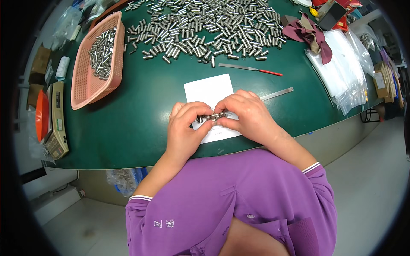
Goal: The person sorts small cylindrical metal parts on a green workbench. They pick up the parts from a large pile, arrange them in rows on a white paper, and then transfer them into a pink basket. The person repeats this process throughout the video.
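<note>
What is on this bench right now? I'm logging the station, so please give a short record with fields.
left hand: pinches a row of small metal pins
right hand: pinches the same row
under hands: white paper sheet
surface: green table
far side: loose metal pin pile
left: pink basket with pins

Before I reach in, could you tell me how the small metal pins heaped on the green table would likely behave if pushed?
The metal pins look like short smooth cylinders, so they would probably roll and scatter. Their shine suggests steel: likely heavy for their size, stiff, and slippery. The pink basket would probably contain them better than the table.
</note>
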Action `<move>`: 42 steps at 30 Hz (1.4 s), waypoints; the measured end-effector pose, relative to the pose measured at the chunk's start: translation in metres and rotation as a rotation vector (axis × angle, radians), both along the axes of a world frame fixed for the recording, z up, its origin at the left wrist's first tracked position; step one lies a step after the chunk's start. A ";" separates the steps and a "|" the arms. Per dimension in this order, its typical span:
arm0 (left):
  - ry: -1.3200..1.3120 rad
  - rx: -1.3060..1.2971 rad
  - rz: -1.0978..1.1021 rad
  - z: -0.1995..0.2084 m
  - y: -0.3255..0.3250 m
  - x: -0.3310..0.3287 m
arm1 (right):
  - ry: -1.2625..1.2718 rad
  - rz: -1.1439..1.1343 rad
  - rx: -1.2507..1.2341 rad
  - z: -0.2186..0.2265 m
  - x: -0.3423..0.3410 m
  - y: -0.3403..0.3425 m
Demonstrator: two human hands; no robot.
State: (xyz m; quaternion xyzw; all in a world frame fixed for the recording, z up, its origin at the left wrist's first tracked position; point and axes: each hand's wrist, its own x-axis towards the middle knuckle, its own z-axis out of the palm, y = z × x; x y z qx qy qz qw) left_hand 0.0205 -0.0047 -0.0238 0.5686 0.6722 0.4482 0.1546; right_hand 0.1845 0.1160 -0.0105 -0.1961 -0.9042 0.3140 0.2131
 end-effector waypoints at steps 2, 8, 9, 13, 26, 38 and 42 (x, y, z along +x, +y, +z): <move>0.004 -0.020 -0.029 0.001 -0.003 -0.001 | -0.006 0.015 0.014 0.002 0.001 -0.001; 0.033 -0.023 -0.051 0.001 -0.007 -0.002 | 0.002 0.033 0.059 0.004 0.004 -0.004; 0.033 -0.033 -0.043 0.002 -0.007 -0.001 | 0.017 0.050 0.043 0.004 0.004 -0.004; 0.005 -0.041 -0.029 0.003 -0.008 0.001 | 0.025 0.127 -0.003 0.006 0.001 -0.002; 0.115 -0.097 -0.104 0.009 -0.012 -0.013 | -0.121 0.398 0.286 0.001 -0.019 0.006; 0.164 -0.087 -0.087 0.010 -0.009 -0.009 | -0.057 0.190 0.145 0.011 -0.005 0.016; 0.112 -0.058 -0.091 0.008 -0.006 -0.010 | 0.010 0.165 -0.077 0.021 -0.006 0.013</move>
